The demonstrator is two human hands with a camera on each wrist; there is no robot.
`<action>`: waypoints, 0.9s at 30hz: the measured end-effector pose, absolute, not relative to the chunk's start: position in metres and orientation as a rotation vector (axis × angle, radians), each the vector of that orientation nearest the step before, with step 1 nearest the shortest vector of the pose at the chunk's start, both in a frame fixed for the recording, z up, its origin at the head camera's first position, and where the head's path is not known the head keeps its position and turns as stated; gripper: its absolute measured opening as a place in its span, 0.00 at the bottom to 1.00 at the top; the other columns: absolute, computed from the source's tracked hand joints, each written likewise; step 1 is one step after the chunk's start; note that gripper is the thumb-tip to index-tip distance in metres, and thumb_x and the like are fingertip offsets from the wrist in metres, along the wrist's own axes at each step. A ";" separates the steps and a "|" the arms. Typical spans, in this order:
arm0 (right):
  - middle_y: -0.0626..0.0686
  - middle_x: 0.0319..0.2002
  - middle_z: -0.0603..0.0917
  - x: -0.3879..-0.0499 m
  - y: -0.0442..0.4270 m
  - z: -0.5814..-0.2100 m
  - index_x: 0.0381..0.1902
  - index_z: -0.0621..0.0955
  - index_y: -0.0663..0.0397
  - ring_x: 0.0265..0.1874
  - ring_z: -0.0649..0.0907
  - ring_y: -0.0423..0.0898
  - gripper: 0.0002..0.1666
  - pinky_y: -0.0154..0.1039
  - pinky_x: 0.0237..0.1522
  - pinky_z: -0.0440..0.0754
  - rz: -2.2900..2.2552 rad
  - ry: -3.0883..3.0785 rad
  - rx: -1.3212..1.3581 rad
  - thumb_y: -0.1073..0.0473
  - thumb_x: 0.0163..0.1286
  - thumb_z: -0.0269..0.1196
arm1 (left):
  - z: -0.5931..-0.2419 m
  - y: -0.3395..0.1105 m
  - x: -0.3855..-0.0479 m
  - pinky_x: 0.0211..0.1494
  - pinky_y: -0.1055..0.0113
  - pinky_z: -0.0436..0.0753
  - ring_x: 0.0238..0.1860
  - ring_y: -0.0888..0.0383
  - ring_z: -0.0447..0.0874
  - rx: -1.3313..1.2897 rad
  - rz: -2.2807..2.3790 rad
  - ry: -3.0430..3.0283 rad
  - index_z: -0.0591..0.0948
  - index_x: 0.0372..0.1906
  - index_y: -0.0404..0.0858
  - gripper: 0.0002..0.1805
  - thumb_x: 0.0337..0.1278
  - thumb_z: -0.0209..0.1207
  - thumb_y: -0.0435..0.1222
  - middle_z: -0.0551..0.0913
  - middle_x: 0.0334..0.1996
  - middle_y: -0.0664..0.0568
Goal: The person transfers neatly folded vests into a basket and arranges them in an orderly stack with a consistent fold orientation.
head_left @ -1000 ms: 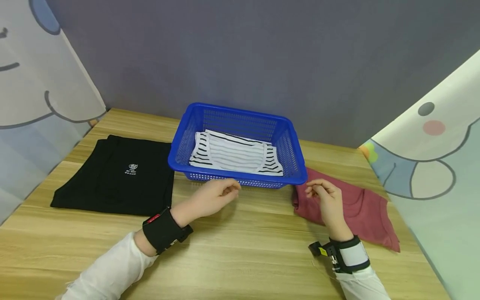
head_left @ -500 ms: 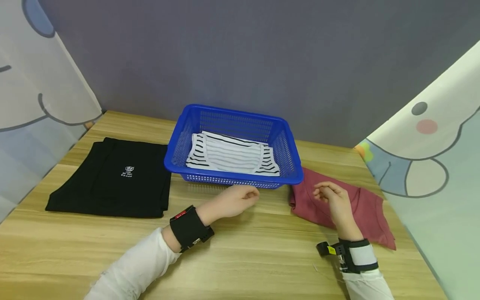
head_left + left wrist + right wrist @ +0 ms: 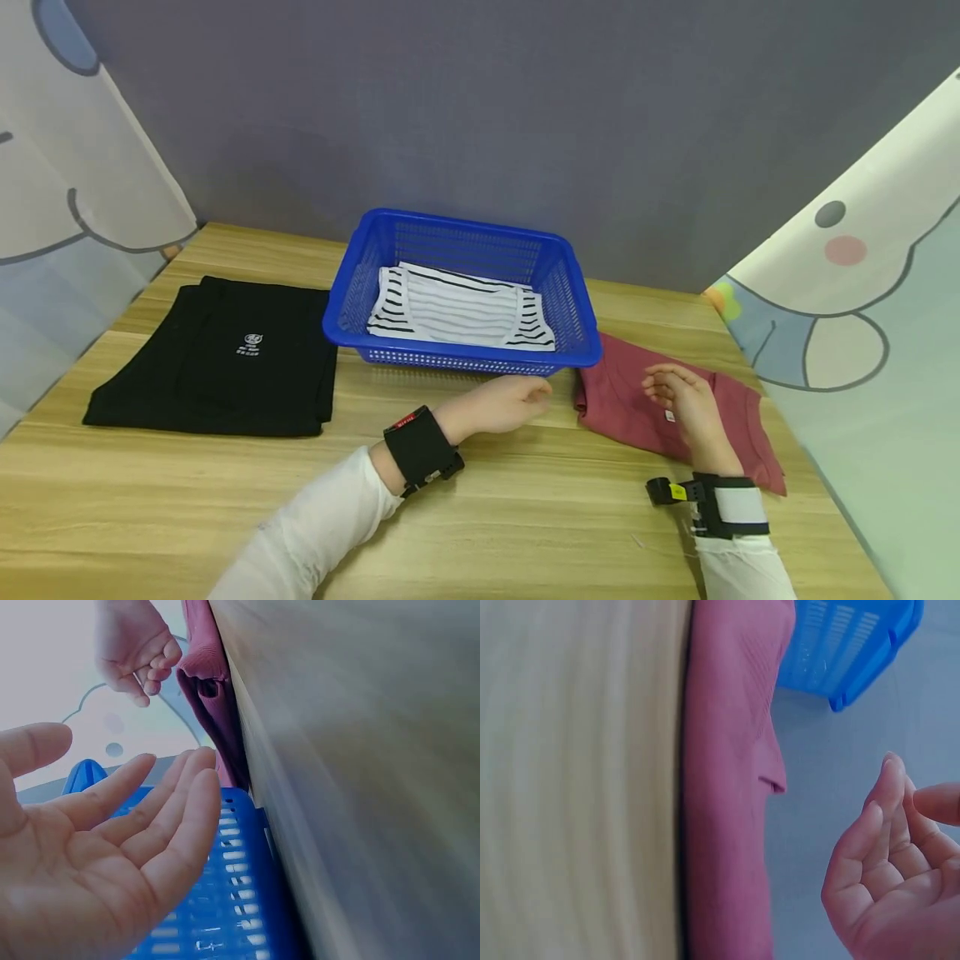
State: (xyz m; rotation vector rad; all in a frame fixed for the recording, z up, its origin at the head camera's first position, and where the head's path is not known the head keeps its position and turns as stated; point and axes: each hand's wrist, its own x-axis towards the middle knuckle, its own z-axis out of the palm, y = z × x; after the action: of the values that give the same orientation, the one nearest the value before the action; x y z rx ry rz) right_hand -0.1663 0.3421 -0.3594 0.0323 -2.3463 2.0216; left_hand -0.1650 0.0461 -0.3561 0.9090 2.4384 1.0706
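Note:
My left hand (image 3: 501,404) hovers over the table just in front of the blue basket (image 3: 450,343); in the left wrist view its fingers are loosely bent and the palm holds nothing. Above the folded dark-pink garment (image 3: 622,392) is my right hand (image 3: 686,404), fingers relaxed, and the right wrist view shows a gap between it and the cloth. A small white label shows on the garment beside the fingers. Inside the basket lies a folded white garment with black stripes (image 3: 465,308).
A folded black garment (image 3: 247,358) with a small white print lies left of the basket. The wooden table (image 3: 525,533) meets a grey wall panel (image 3: 465,108) behind the basket. The pink garment's left end touches or lies close to the basket's right corner.
My left hand has moved right along the basket's front, towards the pink garment. The right hand has shifted slightly right above that garment, and the white label has come into view.

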 end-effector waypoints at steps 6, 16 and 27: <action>0.42 0.26 0.84 -0.165 0.352 -0.359 0.36 0.84 0.51 0.28 0.83 0.37 0.16 0.29 0.32 0.80 2.006 -2.329 -0.090 0.60 0.74 0.49 | -0.357 0.067 -0.168 0.64 0.62 0.72 0.59 0.53 0.75 0.895 1.023 2.430 0.70 0.64 0.35 0.23 0.70 0.48 0.41 0.75 0.61 0.45; 0.39 0.29 0.85 -0.164 0.363 -0.359 0.34 0.84 0.46 0.33 0.84 0.33 0.17 0.24 0.38 0.80 1.999 -2.281 -0.123 0.59 0.75 0.48 | -0.359 0.087 -0.172 0.71 0.65 0.61 0.70 0.53 0.61 0.897 1.055 2.417 0.65 0.68 0.35 0.26 0.70 0.47 0.43 0.64 0.69 0.43; 0.37 0.33 0.84 -0.164 0.387 -0.360 0.33 0.85 0.45 0.35 0.82 0.32 0.20 0.23 0.41 0.79 2.179 -2.115 -0.144 0.61 0.75 0.47 | -0.362 0.110 -0.180 0.71 0.66 0.61 0.71 0.55 0.59 0.823 1.037 2.413 0.61 0.71 0.36 0.29 0.69 0.49 0.43 0.65 0.69 0.47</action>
State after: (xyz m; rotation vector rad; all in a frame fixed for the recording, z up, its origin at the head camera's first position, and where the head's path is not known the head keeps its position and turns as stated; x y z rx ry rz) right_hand -0.1635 0.3871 -0.3599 -0.1441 -2.1146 2.1789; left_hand -0.1795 0.1098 -0.3616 0.8230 2.4128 1.0374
